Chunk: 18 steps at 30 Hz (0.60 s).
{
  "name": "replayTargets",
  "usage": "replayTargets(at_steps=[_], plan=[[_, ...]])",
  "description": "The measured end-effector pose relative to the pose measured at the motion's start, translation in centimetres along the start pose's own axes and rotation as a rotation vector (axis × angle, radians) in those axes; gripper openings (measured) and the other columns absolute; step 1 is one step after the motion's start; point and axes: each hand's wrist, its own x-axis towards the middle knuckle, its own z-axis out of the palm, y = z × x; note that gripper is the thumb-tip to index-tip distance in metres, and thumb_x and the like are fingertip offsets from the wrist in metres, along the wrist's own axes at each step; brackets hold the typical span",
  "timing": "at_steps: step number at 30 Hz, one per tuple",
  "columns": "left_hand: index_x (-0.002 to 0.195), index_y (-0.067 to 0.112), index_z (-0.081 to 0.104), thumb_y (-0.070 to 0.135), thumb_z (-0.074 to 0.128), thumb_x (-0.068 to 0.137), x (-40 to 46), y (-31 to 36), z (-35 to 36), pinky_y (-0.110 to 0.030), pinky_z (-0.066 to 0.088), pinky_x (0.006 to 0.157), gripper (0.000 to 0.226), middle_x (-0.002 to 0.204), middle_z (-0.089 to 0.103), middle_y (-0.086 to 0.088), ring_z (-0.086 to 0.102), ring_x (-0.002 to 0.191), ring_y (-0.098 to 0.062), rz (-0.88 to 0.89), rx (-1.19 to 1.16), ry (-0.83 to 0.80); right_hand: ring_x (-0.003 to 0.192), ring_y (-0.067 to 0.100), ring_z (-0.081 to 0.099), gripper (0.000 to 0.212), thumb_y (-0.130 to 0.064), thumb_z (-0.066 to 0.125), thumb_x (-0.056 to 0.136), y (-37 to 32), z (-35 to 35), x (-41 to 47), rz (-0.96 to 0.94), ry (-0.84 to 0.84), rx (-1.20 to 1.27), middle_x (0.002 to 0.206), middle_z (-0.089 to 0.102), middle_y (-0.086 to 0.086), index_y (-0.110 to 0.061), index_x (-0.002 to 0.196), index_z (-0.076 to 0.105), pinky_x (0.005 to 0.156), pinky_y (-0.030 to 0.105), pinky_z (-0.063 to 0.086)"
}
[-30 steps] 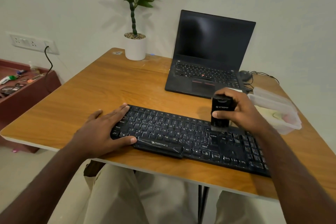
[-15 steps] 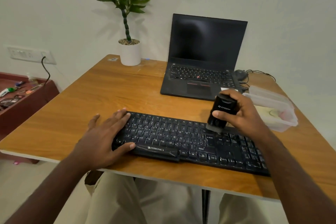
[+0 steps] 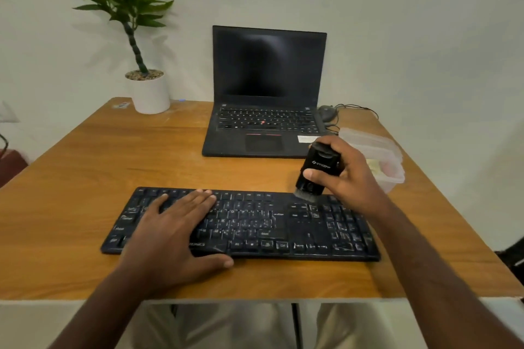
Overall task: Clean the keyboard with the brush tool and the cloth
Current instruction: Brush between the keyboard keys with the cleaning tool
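Note:
A black keyboard (image 3: 312, 229) lies near the front edge of the wooden table (image 3: 141, 156). My left hand (image 3: 175, 232) rests flat on its left half, fingers spread, thumb at the front edge. My right hand (image 3: 346, 176) grips a black brush tool (image 3: 314, 170), held upright and slightly tilted. Its dark bristles touch the keyboard's back edge, right of the middle. I see no cloth lying loose; a pale thing shows dimly inside the plastic container.
An open black laptop (image 3: 266, 119) stands behind the keyboard. A clear plastic container (image 3: 380, 156) sits just right of my right hand. A mouse (image 3: 327, 113) with its cable lies at the back right. A potted plant (image 3: 149, 91) stands at the back left.
The view has swung so the keyboard now lies square to me. My left hand slid further right over the keys. The brush moved to the keyboard's back edge.

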Motion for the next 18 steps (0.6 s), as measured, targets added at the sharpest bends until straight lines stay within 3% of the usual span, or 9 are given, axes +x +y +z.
replayTargets(at_steps=[3, 7, 14, 18], plan=[[0.151, 0.026, 0.038, 0.101, 0.032, 0.065, -0.2, -0.9, 0.0, -0.052, 0.025, 0.118, 0.115, 0.155, 0.038, 0.007, 0.028, 0.142, -0.005, 0.016, 0.021, 0.066, 0.094, -0.003, 0.060, 0.040, -0.015, 0.081, 0.083, -0.5, 1.5, 0.0, 0.016, 0.001, 0.023, 0.098, 0.061, -0.015, -0.022, 0.116, 0.058, 0.078, 0.012, 0.048], [0.145, 0.020, 0.049, 0.097, 0.037, 0.068, -0.7, -1.5, 0.1, -0.052, 0.039, 0.107, 0.109, 0.141, 0.057, -0.002, 0.052, 0.129, -0.017, 0.000, 0.062, 0.143, 0.095, 0.007, 0.064, 0.044, -0.018, 0.080, 0.085, -0.6, 4.6, 0.6, -0.006, -0.130, 0.015, 0.104, 0.062, -0.008, -0.021, 0.122, 0.056, 0.076, 0.020, 0.054], [0.144, 0.020, 0.050, 0.098, 0.038, 0.065, -0.7, -1.8, 0.2, -0.051, 0.038, 0.108, 0.111, 0.140, 0.058, -0.003, 0.051, 0.132, -0.019, -0.007, 0.044, 0.148, 0.090, 0.007, 0.063, 0.043, -0.014, 0.081, 0.084, 0.7, 0.3, 0.8, 0.038, -0.259, -0.100, 0.099, 0.063, -0.003, -0.020, 0.120, 0.057, 0.073, 0.016, 0.050], [0.146, 0.022, 0.048, 0.098, 0.037, 0.065, -0.7, -1.9, 0.3, -0.050, 0.035, 0.110, 0.112, 0.142, 0.056, -0.001, 0.048, 0.134, -0.017, -0.013, 0.040, 0.125, 0.091, 0.012, 0.062, 0.044, -0.030, 0.079, 0.078, 0.6, -1.2, 0.3, 0.025, -0.128, -0.101, 0.099, 0.062, -0.008, -0.022, 0.116, 0.059, 0.074, 0.021, 0.051]])
